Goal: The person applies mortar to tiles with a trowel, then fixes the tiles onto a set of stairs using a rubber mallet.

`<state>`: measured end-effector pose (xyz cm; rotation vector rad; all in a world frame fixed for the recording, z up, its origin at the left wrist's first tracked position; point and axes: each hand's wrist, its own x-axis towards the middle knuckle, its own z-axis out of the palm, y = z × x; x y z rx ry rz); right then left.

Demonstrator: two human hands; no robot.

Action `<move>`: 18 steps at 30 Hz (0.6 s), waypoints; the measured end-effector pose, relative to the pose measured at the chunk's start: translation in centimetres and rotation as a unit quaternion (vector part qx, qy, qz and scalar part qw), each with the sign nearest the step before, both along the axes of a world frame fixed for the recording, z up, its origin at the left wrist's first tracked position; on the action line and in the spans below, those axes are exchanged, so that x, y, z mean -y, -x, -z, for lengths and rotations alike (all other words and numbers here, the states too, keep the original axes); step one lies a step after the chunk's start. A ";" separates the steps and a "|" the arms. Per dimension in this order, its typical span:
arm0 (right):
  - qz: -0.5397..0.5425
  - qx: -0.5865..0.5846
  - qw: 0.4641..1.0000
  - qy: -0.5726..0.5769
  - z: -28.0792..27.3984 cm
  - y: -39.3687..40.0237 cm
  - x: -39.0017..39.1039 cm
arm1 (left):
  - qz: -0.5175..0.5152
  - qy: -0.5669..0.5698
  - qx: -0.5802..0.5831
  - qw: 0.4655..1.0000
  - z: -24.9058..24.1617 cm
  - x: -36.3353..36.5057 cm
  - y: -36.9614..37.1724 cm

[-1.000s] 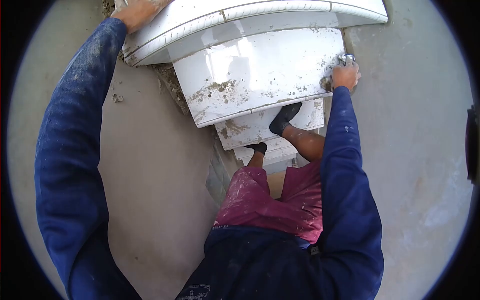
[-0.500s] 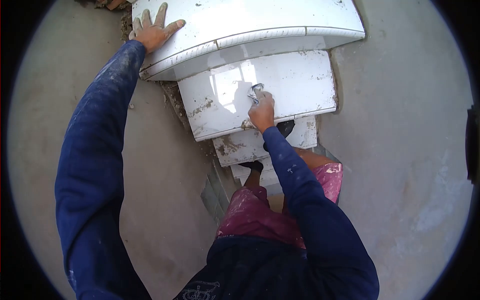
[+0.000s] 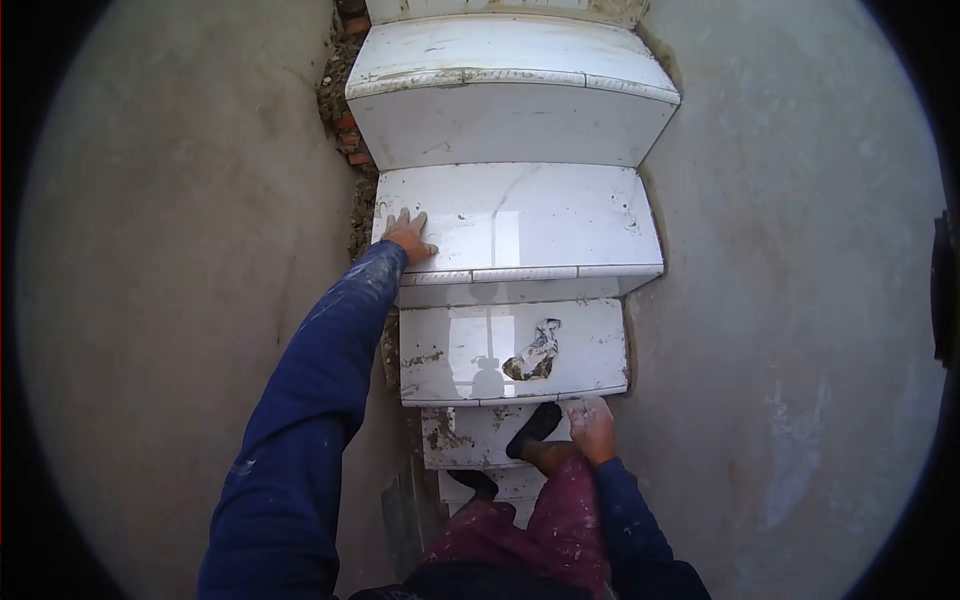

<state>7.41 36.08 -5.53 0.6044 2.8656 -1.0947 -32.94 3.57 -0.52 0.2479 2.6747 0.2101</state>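
Observation:
My left hand (image 3: 409,236) lies flat with fingers spread on the left part of a white tiled step (image 3: 540,215). On the lower white tiled step (image 3: 590,340) rests a crumpled, dirty white rag (image 3: 540,347), brownish at its lower end. My right hand (image 3: 592,428), dusted with white, is curled into a fist beside my raised knee, just below that step's front edge and apart from the rag. Nothing shows in its fingers.
Higher white steps (image 3: 510,50) rise ahead. Rubble and broken brick (image 3: 350,130) line their left side. Plastered walls (image 3: 200,200) flank the stairs. My dark-covered foot (image 3: 533,428) stands on a dirt-spotted step below; grey tile pieces (image 3: 405,510) lean at the lower left.
My right hand has let go of the rag, left on the step, and drawn back to my knee. The view has tilted up the stairs; my left hand still presses the upper step.

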 end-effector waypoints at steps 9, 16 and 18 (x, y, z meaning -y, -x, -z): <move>-0.112 0.022 0.986 -0.123 -4.2 -10.2 -0.3 | -0.360 -0.445 -0.078 0.816 6.1 2.8 -30.8; -0.041 -0.025 0.998 -0.033 -6.0 -11.5 1.2 | -0.333 -0.135 0.073 0.930 15.9 11.2 -57.8; -0.023 -0.041 0.998 -0.030 -6.9 -11.5 1.8 | -0.409 -0.189 0.080 0.889 17.5 13.6 -57.7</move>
